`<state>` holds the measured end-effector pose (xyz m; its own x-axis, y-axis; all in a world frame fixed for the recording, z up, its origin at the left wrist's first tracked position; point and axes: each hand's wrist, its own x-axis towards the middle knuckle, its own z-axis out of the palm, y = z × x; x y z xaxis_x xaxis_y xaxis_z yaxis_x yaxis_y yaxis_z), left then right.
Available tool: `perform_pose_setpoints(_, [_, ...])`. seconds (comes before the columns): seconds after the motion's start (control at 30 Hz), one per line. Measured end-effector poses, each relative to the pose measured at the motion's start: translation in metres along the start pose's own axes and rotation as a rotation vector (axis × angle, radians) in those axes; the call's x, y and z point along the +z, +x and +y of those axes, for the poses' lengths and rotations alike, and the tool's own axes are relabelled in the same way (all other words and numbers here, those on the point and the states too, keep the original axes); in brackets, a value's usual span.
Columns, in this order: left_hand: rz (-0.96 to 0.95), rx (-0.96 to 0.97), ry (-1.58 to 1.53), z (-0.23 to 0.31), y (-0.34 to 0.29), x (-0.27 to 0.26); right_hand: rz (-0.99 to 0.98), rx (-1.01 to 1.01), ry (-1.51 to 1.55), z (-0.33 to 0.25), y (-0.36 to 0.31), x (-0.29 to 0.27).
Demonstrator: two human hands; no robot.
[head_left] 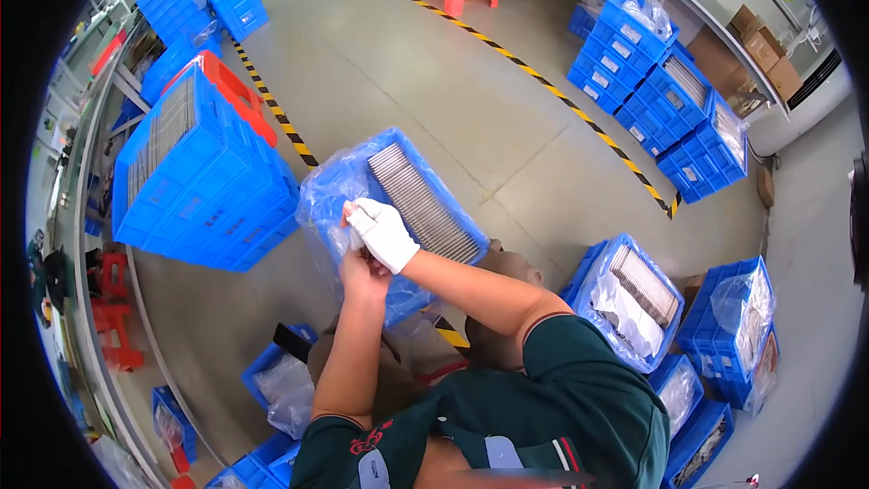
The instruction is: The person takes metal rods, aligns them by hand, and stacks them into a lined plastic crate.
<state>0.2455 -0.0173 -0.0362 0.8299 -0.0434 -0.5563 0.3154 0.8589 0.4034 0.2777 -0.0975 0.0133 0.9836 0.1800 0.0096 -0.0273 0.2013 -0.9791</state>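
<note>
We see both hands together over the left part of an open blue box (436, 183) that sits in front of the person, lined with loose clear plastic film (328, 188). The right hand (384, 234), in a white glove, lies across the bare left hand (360, 264), whose fingers are curled beneath and beside it; we cannot tell whether either is clamped on something small or only on the other. The packed row of thin grey pieces (425, 204) stands in the same box, along its right side. From the hands it lies to the right and toward the far side, and its long axis runs slantwise, from far left to near right. The right hand is the nearer one, just beside the row's left edge, its forearm coming in from the right past the row's near end; the left forearm rises from the near side, farther from the pieces. Left of the box we find a tall stack of blue crates (222, 195) with a red stool (237, 95) behind it, and to the near right another lined blue box (593, 330) holding a similar row (644, 285).
</note>
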Motion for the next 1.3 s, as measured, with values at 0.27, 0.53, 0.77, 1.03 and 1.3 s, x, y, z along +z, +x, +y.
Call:
perform_pose_setpoints(0.27, [0.121, 0.796, 1.267, 0.057, -0.004, -0.007, -0.633, 0.562, -0.109, 0.000, -0.004, -0.028])
perform_pose_setpoints(0.53, [-0.059, 0.745, 1.401, 0.051, -0.023, 0.014, -0.742, 0.832, 0.481, 0.028, -0.018, -0.023])
perform_pose_setpoints(0.77, [0.108, 0.668, 0.718, 0.061, -0.021, -0.005, -0.403, 0.456, 0.103, 0.009, -0.004, -0.031])
perform_pose_setpoints(1.03, [-0.234, 0.341, 0.377, 0.053, -0.026, 0.003, -0.283, 0.250, -0.319, 0.000, 0.000, -0.038])
perform_pose_setpoints(1.3, [-0.211, 0.369, 0.575, 0.053, -0.024, 0.008, -0.238, 0.136, -0.480, -0.014, -0.005, -0.043])
